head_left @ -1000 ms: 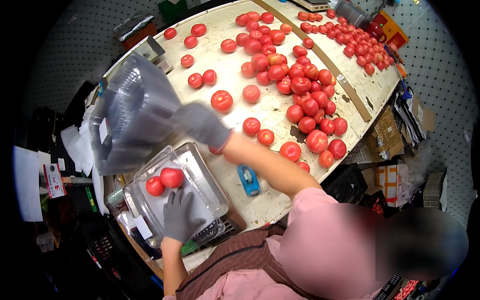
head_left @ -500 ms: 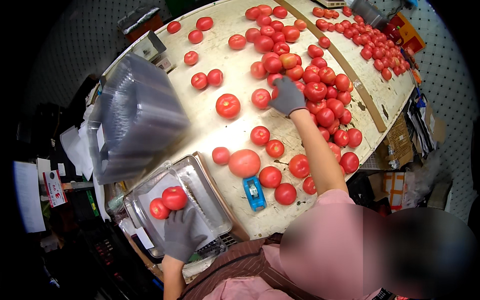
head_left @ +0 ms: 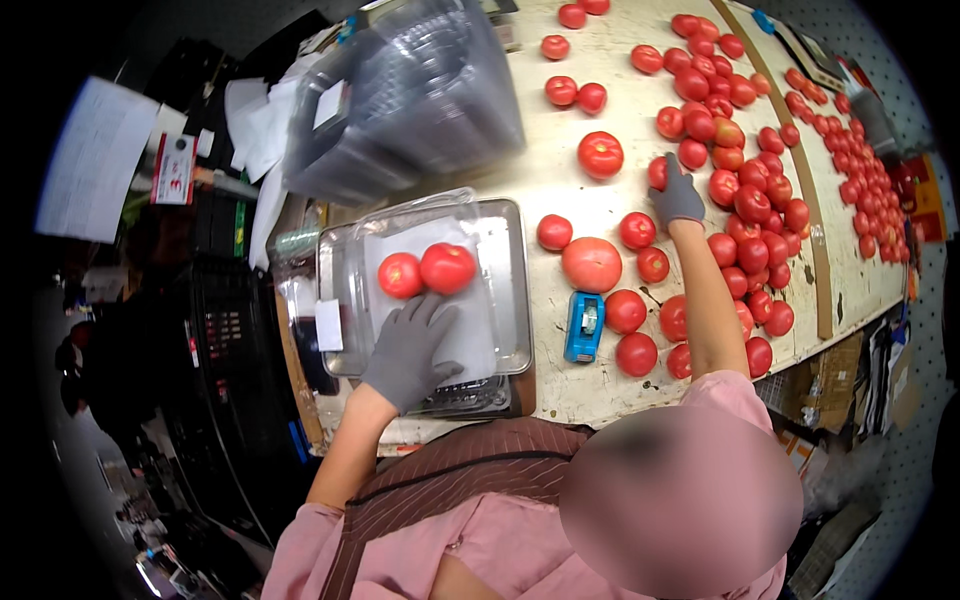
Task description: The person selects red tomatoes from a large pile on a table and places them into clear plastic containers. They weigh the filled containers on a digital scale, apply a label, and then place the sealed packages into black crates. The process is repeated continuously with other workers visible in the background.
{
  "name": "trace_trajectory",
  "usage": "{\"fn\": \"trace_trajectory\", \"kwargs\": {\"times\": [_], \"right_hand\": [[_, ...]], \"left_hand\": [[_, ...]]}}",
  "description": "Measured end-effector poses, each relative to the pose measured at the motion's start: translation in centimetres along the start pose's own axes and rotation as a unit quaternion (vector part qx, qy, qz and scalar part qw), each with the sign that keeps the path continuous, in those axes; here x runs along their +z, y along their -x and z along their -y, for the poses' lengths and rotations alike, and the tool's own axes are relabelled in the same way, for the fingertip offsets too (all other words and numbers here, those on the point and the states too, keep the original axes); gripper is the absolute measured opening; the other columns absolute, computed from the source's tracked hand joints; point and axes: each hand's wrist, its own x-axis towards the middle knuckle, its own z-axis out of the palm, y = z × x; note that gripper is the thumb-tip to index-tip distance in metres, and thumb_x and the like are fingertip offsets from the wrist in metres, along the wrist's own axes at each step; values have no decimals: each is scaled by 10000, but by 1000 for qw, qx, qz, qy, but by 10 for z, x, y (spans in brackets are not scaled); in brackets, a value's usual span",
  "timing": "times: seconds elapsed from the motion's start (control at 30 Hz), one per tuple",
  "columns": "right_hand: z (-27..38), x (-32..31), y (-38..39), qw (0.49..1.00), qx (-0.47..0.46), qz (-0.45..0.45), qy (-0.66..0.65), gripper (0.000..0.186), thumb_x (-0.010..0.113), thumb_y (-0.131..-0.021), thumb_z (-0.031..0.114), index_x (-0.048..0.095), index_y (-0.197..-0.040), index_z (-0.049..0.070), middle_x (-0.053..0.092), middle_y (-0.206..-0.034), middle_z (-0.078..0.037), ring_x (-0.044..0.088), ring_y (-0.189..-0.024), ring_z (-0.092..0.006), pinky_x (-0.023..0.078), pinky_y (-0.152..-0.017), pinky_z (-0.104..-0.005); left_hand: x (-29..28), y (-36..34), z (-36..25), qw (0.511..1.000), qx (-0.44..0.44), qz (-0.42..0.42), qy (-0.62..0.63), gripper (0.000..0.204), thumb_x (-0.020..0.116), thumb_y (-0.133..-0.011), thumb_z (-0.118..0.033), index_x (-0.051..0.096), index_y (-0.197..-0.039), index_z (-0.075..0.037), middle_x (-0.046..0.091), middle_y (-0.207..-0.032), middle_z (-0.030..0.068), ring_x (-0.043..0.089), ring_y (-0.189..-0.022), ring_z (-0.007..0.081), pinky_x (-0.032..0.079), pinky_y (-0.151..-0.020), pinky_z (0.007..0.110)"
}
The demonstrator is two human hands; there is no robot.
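Note:
My gloved left hand (head_left: 412, 345) lies with fingers spread over white paper (head_left: 475, 335) in a clear plastic tray (head_left: 352, 290). Its fingertips are at the lower edges of two red tomatoes, a smaller one (head_left: 400, 275) and a larger one (head_left: 448, 268). The clear tray rests in a metal tray (head_left: 517, 290). Farther right, my gloved right hand (head_left: 679, 197) has its fingers closed around the right side of a tomato (head_left: 658, 172) on the table; its far fingertips are partly hidden. A heap of tomatoes (head_left: 752, 204) lies just right of this hand.
A tall stack of clear plastic trays (head_left: 410, 100) stands beyond the metal tray. A blue tape dispenser (head_left: 584, 327) sits near a large pinkish tomato (head_left: 591, 265). A wooden strip (head_left: 815, 240) divides the table (head_left: 560, 390), with more small tomatoes (head_left: 865, 190) beyond it.
The view has turned and shifted, moving the whole scene. My right hand has come closer around the tomato at its left. My left hand stays by the two tomatoes in the tray.

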Motion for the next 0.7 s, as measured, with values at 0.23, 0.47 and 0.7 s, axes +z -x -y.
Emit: {"fn": "trace_trajectory", "kwargs": {"times": [0.23,0.47,0.7], "right_hand": [[-53,5,-20,910,8,-142,-389,864,755,-731,291,284,-1424,81,406,-1381,-175,493,-1192,-313,423,-986,-397],[169,-144,137,741,-245,224,-584,702,736,-755,148,373,-1353,94,543,-1158,-125,598,-1014,-205,532,-824,-333],[270,-102,221,773,-607,153,-99,636,680,-682,265,488,-1286,219,597,-1056,-178,610,-935,-321,501,-738,-420]], "left_hand": [[-13,-1,11,997,22,-54,49,631,735,-730,-228,464,-1271,-49,471,-1307,180,506,-1127,358,428,-943,431],[-15,-14,37,995,-2,-95,17,607,707,-757,-206,469,-1294,-56,490,-1299,166,556,-1059,351,463,-896,416],[-49,17,8,985,-43,162,30,453,708,-750,-185,585,-1160,-34,585,-1148,193,543,-1071,353,444,-898,393]]}}
